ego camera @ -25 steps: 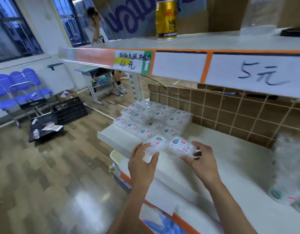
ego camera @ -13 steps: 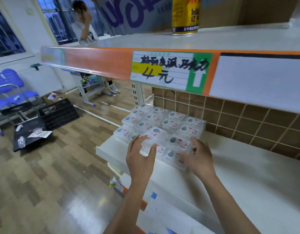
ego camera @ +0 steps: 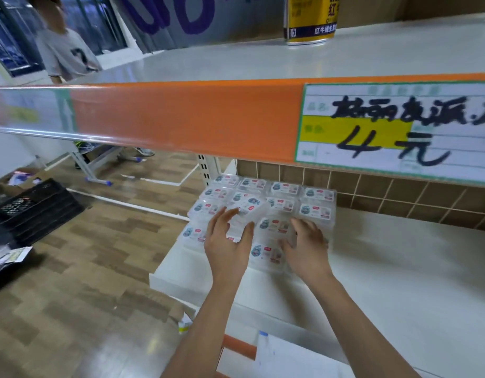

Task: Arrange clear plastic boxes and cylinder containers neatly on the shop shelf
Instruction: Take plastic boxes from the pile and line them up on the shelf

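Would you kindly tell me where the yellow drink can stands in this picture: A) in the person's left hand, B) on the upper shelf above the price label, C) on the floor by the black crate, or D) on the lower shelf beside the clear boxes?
B: the yellow can stands on the upper shelf, above the price label, while the clear boxes lie on the lower shelf.

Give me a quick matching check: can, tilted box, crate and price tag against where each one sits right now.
Things:
1 can
2 tilted box
3 crate
4 price tag

Places:
a on the floor
b on the orange strip
c in the left hand
d on the top shelf

Pairs: 1-d, 2-c, 3-a, 4-b
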